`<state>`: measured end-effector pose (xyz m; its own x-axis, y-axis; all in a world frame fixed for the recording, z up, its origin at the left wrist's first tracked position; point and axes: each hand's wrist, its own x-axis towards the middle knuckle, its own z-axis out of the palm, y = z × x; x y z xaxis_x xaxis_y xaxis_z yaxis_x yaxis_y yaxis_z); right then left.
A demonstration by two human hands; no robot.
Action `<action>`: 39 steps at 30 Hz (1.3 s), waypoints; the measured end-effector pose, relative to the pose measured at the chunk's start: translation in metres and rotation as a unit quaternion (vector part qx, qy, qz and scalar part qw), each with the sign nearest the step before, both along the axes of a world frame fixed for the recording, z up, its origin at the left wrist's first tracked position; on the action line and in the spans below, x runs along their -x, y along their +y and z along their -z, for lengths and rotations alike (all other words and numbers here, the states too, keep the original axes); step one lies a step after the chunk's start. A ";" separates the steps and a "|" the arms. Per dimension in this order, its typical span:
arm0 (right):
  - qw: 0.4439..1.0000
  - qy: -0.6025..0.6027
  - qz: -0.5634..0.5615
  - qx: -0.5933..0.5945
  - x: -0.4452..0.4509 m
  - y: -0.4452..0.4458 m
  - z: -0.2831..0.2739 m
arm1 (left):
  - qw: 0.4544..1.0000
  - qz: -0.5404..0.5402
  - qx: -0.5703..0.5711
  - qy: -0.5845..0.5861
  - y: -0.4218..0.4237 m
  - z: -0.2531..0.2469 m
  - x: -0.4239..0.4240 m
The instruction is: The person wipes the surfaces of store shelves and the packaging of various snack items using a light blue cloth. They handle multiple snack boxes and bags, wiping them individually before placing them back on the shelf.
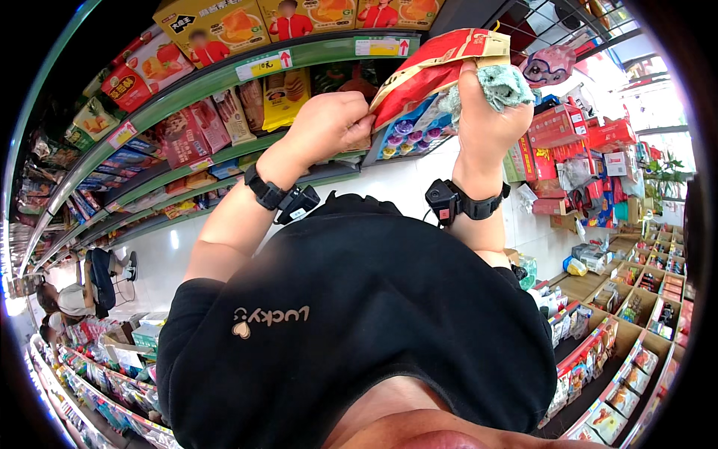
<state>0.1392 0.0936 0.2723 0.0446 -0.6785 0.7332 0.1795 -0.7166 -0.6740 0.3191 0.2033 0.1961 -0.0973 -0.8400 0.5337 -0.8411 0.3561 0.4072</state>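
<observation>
A red and cream packaged bag (429,70) is stretched between my two hands, tilted, in front of the shelf's right end. At its lower left corner, my left hand (336,120) has its fingers curled closed on the edge. My right hand (493,120) grips a fluffy teal cloth (505,87), with the thumb up against the bag's right part. More of the cloth shows on the near side of that thumb. The bag's far side is hidden. Both wrists wear black straps with small black devices.
Green-edged shelves (331,49) with packaged snacks curve along the front and left. A black wire rack (603,36) stands at the upper right, near stacked red boxes (555,126). Low bins of goods (622,337) lie at right. A person (76,297) sits far left.
</observation>
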 end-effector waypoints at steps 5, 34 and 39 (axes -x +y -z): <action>1.000 -0.002 0.000 -0.023 0.007 0.000 0.005 | 1.000 -0.004 0.019 -0.023 0.000 -0.005 -0.007; 0.990 0.129 -0.028 0.046 0.017 0.021 0.001 | 0.985 0.129 0.000 0.117 -0.026 -0.030 0.025; 0.975 0.188 -0.007 0.118 0.025 0.021 -0.005 | 0.985 0.143 0.037 0.084 -0.029 -0.029 0.032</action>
